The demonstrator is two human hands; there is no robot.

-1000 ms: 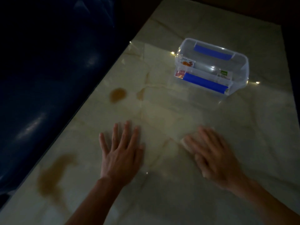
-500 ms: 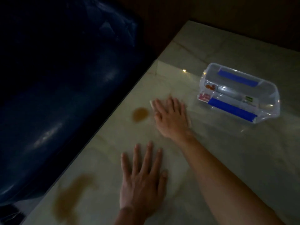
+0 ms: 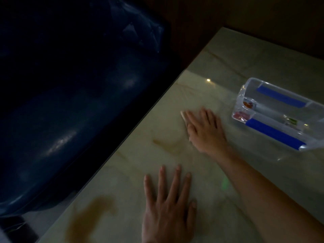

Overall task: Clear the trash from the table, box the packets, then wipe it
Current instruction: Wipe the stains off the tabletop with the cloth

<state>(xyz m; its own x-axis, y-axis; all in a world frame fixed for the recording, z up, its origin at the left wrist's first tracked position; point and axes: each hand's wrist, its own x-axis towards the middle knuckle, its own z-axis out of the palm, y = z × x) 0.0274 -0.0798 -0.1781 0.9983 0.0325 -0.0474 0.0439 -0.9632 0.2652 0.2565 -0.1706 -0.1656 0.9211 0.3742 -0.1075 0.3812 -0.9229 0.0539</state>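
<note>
Cloth [image 3: 183, 116] lies pressed beneath right hand [image 3: 206, 131]'s flat fingers [image 3: 193, 120]; left hand [image 3: 168, 206] rests splayed on table [image 3: 245, 55].

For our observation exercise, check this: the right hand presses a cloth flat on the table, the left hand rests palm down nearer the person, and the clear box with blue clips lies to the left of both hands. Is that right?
Not quite. In the head view the clear box lies to the right of both hands, not the left. The rest holds: the right hand presses a cloth on the table, and the left hand rests palm down nearer the person.
</note>
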